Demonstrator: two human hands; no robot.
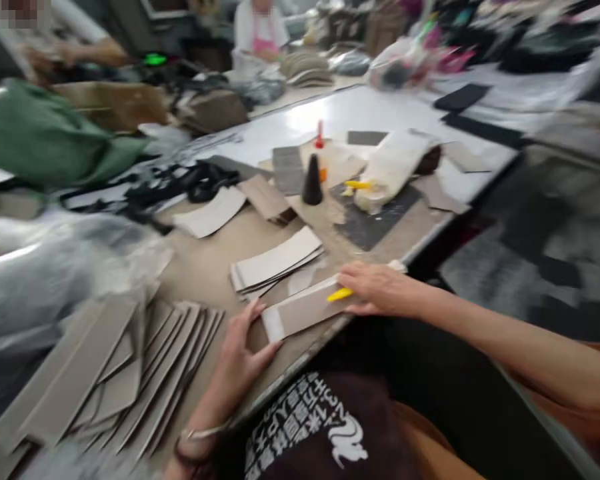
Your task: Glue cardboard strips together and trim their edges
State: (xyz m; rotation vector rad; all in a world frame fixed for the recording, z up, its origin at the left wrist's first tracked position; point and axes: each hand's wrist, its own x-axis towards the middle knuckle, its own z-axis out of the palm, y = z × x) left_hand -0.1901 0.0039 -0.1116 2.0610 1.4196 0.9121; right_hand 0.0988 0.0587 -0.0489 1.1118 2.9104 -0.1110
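A flat taupe strip (305, 311) with a pale band at its left end lies at the table's near edge. My left hand (240, 353) spans that end, thumb at the lower corner and fingers at the upper one, holding it. My right hand (375, 288) is closed over the strip's right end. From its fingers sticks the pointed yellow end of a slim tool (340, 294); a whitish end shows behind the hand, and its kind is unclear. Just beyond the strip lies a small stack of pale curved pieces (277, 260).
Many grey-brown panels (170, 360) lie fanned at left, by clear plastic sheeting (65, 273). Farther back stand a black cone (312, 180), a red-tipped bottle (320, 143) and a whitish bag (395, 163) on a dark sheet. Two people work across the room.
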